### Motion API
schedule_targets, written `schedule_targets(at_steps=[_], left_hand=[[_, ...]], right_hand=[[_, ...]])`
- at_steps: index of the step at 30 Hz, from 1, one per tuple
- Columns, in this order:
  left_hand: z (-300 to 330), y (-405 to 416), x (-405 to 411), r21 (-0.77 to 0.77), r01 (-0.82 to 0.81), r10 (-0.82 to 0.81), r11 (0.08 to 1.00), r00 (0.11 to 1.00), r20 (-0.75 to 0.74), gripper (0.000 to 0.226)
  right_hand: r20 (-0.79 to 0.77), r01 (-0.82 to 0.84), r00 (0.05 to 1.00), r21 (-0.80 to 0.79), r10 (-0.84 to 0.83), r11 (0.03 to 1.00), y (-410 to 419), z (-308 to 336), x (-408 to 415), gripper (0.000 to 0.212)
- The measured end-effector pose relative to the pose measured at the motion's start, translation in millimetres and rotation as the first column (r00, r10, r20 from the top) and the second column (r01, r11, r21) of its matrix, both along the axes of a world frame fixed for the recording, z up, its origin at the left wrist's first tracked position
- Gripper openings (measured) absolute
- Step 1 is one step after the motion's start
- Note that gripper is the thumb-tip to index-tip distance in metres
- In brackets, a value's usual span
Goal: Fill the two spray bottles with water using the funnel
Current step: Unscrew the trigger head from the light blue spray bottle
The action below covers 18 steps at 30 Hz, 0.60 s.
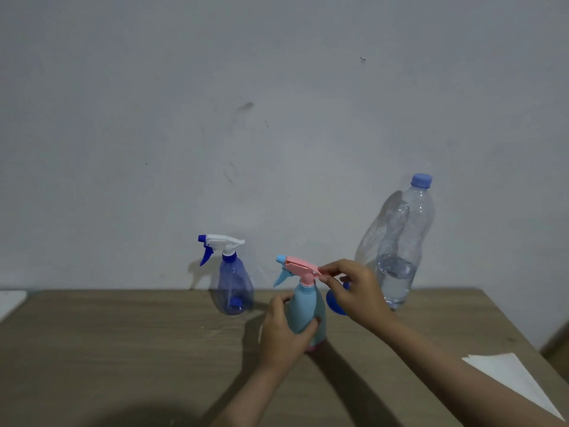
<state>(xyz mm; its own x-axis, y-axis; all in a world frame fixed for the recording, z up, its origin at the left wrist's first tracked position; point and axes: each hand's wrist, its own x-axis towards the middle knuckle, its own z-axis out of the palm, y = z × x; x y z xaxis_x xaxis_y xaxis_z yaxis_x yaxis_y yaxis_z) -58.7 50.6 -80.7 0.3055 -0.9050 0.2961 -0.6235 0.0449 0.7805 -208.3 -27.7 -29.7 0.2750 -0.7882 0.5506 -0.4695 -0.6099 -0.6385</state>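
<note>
Standing upright on a brown wooden table (123,349), a light blue spray bottle (308,312) with a pink trigger head (300,266) is gripped around its body by the left hand (284,329), whose fingers and thumb are curled round it. The rear end of the pink head is pinched between the thumb and fingertips of the right hand (354,291). A blue funnel (335,302) is partly hidden just behind that hand. Further left, near the wall, a clear blue spray bottle (235,288) with a white and blue trigger head is set upright. To the right, a tall clear water bottle (400,241) with a blue cap is seen about a third full. White paper (517,380) is laid at the table's right edge
</note>
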Motion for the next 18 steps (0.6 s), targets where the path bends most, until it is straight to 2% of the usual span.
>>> schedule_targets(at_steps=[5, 10, 13, 16, 18], left_hand=[[-11, 44, -10, -0.001, 0.043, -0.043, 0.999, 0.999, -0.034, 0.057], [-29, 62, -19, 0.093, 0.056, -0.046, 0.994, 0.994, -0.099, 0.06], [-33, 64, -22, 0.146, 0.055, -0.04, 0.988, 0.994, -0.105, 0.064], [-35, 65, -23, 0.177, 0.047, -0.027, 0.983, 0.993, -0.115, 0.066], [-33, 65, -23, 0.187, 0.05, -0.027, 0.981, 0.992, -0.119, 0.064]], right_hand=[[0.039, 0.022, 0.999, 0.013, -0.023, 1.0, 45, -17, -18, 0.015], [0.061, 0.049, 0.997, 0.046, -0.052, 0.998, 73, -33, -19, 0.018], [0.192, 0.09, 0.974, 0.156, -0.119, 0.984, 83, -37, -12, 0.025], [0.388, 0.082, 0.895, 0.339, -0.218, 0.937, 91, -45, 0, 0.032], [0.413, 0.048, 0.88, 0.413, -0.234, 0.91, 95, -52, 8, 0.038]])
